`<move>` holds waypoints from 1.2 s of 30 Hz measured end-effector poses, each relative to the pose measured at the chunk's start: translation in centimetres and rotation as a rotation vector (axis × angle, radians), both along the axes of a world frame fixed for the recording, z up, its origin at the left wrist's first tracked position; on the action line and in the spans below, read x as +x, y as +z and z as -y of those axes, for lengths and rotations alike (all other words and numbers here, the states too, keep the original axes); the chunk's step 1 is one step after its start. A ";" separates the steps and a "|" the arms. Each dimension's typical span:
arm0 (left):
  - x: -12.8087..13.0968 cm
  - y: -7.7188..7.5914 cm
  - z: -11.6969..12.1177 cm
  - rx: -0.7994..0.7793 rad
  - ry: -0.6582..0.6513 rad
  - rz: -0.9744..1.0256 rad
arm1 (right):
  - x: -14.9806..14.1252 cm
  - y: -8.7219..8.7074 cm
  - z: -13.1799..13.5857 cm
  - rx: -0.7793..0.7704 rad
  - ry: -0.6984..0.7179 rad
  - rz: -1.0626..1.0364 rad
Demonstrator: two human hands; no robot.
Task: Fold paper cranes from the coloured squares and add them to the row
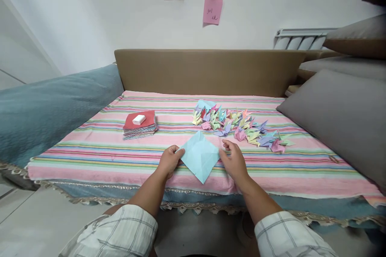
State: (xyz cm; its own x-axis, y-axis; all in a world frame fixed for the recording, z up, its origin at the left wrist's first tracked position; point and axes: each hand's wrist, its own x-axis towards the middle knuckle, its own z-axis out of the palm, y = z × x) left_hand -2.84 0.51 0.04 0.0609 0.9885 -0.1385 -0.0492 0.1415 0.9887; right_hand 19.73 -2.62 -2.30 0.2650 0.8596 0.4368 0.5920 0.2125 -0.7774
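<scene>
A light blue square of origami paper (200, 156), turned like a diamond and marked with creases, is in front of me just over the striped cloth. My left hand (169, 160) pinches its left corner, thumb on top and fingers beneath. At the opposite corner is my right hand (235, 162), its thumb against or very near the paper's edge and its index finger apart from the thumb. Beyond the sheet lies a spread of folded paper cranes (238, 124) in many colours. Another light blue sheet (206, 105) shows behind them.
A stack of paper (139, 124) with a red top sheet stands at the left, and a small white block (139, 119) rests on it. The striped cloth (99, 148) covers the sofa seat. Grey cushions (340, 116) border the right side, a blue-covered armrest (60, 104) the left.
</scene>
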 end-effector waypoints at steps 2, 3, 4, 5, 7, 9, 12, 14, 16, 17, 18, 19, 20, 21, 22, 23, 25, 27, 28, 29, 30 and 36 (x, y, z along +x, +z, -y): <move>0.1 -0.7 -0.5 0.002 0.017 -0.074 | -0.7 -0.2 0.3 0.031 0.041 0.283; 0.1 -0.9 -0.7 0.011 0.021 -0.102 | -1.2 -0.2 0.6 0.027 0.100 0.380; 0.1 -1.2 -0.9 0.024 0.021 -0.125 | -1.7 -0.2 0.8 0.017 0.163 0.457; 0.0 -1.3 -1.1 0.039 0.020 -0.146 | -2.3 -0.3 1.0 -0.001 0.214 0.517; -0.1 -1.5 -1.2 0.071 0.019 -0.187 | -3.2 -0.3 1.2 -0.040 0.256 0.590; -0.1 -1.5 -1.2 0.091 0.011 -0.217 | -3.9 -0.5 1.2 -0.081 0.262 0.626; 0.0 -1.3 -0.9 0.089 -0.014 -0.219 | -4.3 -0.6 1.0 -0.123 0.248 0.646; 0.1 -1.2 -0.7 0.070 -0.044 -0.212 | -4.4 -0.7 1.0 -0.132 0.244 0.650; 0.1 -1.2 -0.5 0.070 -0.080 -0.246 | -4.4 -0.7 1.0 -0.134 0.242 0.650; 0.1 -1.2 -0.4 0.086 -0.094 -0.278 | -4.4 -0.8 1.0 -0.133 0.242 0.650; 0.1 -1.2 -0.4 0.113 -0.103 -0.315 | -4.4 -0.8 1.0 -0.133 0.242 0.648; 0.1 -1.2 -0.3 0.148 -0.106 -0.352 | -4.4 -0.9 1.0 -0.132 0.241 0.646; 0.1 -1.2 -0.2 0.184 -0.108 -0.386 | -4.3 -0.9 1.0 -0.132 0.239 0.643; 0.1 -1.1 -0.1 0.218 -0.111 -0.420 | -4.3 -1.0 1.0 -0.130 0.238 0.639; 0.1 -1.0 0.1 0.247 -0.119 -0.456 | -4.3 -1.0 1.0 -0.128 0.238 0.635; 0.1 -0.8 0.3 0.272 -0.132 -0.499 | -4.3 -1.0 1.0 -0.125 0.238 0.632; 0.2 -0.5 0.7 0.313 -0.165 -0.603 | -4.3 -1.1 1.0 -0.118 0.239 0.626; 0.4 -0.4 1.1 0.345 -0.177 -0.730 | -4.3 -1.1 1.0 -0.115 0.236 0.622; 0.5 -0.4 1.3 0.358 -0.173 -0.791 | -4.4 -1.1 1.0 -0.115 0.234 0.619; 0.6 -0.5 1.3 0.366 -0.159 -0.844 | -4.4 -1.1 1.0 -0.114 0.232 0.616; 0.7 -0.5 1.4 0.369 -0.136 -0.884 | -4.4 -1.1 0.9 -0.114 0.231 0.613; 1.3 -0.9 0.4 0.376 -0.011 -0.873 | -4.3 -1.3 0.3 -0.111 0.213 0.601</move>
